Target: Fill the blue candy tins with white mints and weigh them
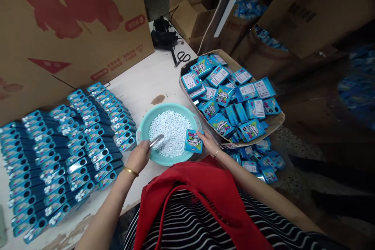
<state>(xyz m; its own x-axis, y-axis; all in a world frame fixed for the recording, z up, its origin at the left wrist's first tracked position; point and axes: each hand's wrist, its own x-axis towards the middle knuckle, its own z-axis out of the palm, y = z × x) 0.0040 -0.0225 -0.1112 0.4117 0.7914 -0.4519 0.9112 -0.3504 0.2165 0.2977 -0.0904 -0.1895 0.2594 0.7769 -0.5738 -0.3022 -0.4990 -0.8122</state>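
Observation:
My left hand (138, 157) grips a small metal scoop (156, 141) whose tip rests on the white candies (170, 131) inside a teal basin (145, 124). My right hand (209, 142) holds a small blue candy box (193, 141) upright at the basin's right rim, above the candies. A shallow cardboard tray (275, 120) heaped with more blue boxes (231, 97) sits just right of the basin.
Rows of filled blue boxes (63, 152) cover the white table (140, 82) on the left. A large cardboard carton (70, 27) stands behind them. Scissors (182, 57) and a black object (163, 33) lie at the far edge. More blue boxes (260, 160) spill on the floor.

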